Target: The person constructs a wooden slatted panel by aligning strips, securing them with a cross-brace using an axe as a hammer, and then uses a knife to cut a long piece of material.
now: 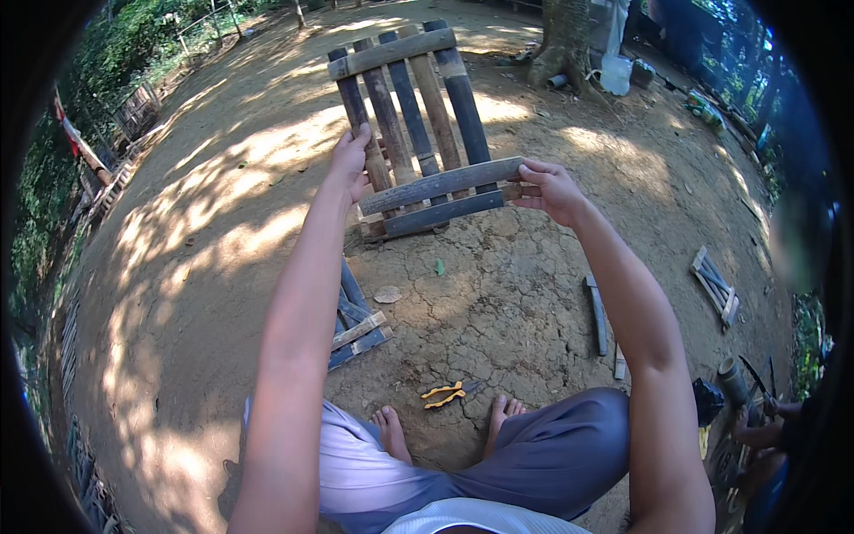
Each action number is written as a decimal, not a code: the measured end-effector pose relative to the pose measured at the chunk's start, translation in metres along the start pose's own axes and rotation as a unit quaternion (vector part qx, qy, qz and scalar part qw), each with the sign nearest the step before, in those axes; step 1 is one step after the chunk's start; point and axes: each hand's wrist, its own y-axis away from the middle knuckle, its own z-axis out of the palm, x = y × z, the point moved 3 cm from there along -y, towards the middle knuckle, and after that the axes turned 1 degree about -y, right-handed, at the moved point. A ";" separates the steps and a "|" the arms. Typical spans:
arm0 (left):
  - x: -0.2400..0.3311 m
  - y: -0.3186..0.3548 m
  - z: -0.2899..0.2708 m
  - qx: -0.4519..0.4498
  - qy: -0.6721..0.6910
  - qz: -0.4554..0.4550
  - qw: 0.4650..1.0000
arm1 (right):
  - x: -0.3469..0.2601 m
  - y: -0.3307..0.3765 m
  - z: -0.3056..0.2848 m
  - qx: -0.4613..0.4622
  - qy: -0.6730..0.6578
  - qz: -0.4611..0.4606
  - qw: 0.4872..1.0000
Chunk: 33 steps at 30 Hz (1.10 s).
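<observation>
In front of me, a slatted wooden frame [409, 102] is raised and tilted, with several dark and brown slats between two crosspieces. My left hand [350, 165] is closed on its left side, gripping the outer slat near the lower crosspiece [445, 183]. At the right end of that crosspiece, my right hand [550, 190] pinches the wood between thumb and fingers. Below the crosspiece runs another dark slat at the frame's lower edge. On the ground between my feet lie pliers [443, 394] with yellow handles.
A second slatted piece [360, 331] lies partly behind my left forearm. To the right are a loose dark slat [599, 318] and a small slatted piece [714, 283]. At lower right, another person's hand [754, 433] is near a bamboo tube [733, 383]. A tree trunk [562, 44] stands beyond.
</observation>
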 end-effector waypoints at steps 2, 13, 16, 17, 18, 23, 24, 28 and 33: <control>-0.046 -0.014 0.008 -0.008 0.047 -0.008 0.999 | 0.021 0.015 -0.016 -0.009 -0.002 0.030 1.000; -0.367 0.025 0.037 0.125 0.002 -0.229 0.965 | 0.244 0.276 -0.149 0.339 0.269 0.004 0.901; -0.402 0.055 0.048 0.097 0.001 -0.282 0.954 | 0.295 0.385 -0.149 0.445 0.265 0.092 0.850; -0.407 0.060 0.047 0.085 -0.012 -0.286 0.954 | 0.306 0.412 -0.141 0.470 0.250 0.112 0.839; -0.405 0.059 0.043 0.080 -0.026 -0.282 0.956 | 0.314 0.437 -0.135 0.492 0.277 0.158 0.810; -0.377 0.018 0.039 0.159 -0.051 -0.163 0.972 | 0.350 0.502 -0.107 0.550 0.291 0.213 0.753; -0.371 0.001 0.029 0.172 -0.049 -0.128 0.976 | 0.356 0.500 -0.104 0.532 0.308 0.203 0.762; -0.344 -0.059 -0.015 0.228 -0.064 -0.038 0.971 | 0.371 0.480 -0.097 0.474 0.358 0.211 0.777; -0.332 -0.106 -0.058 0.293 -0.046 -0.051 0.954 | 0.387 0.474 -0.076 0.413 0.436 0.222 0.768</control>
